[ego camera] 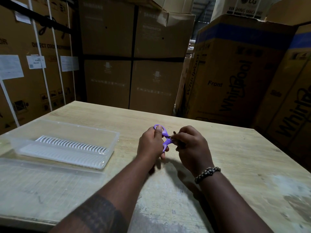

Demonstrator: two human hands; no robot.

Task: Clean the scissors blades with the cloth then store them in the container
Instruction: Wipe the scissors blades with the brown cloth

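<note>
Scissors (165,139) sit in my left hand (151,145), thumb through 1 purple loop, blades pointing right into my right hand (191,147), which pinches what looks like the dark cloth (178,142) around them. The open container (67,145) lies left on the wooden table (235,157), cartons behind.

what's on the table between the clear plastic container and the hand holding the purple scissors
Nothing: in the head view, only bare wooden table separates the clear plastic container from the left hand gripping the purple-handled scissors.
</note>
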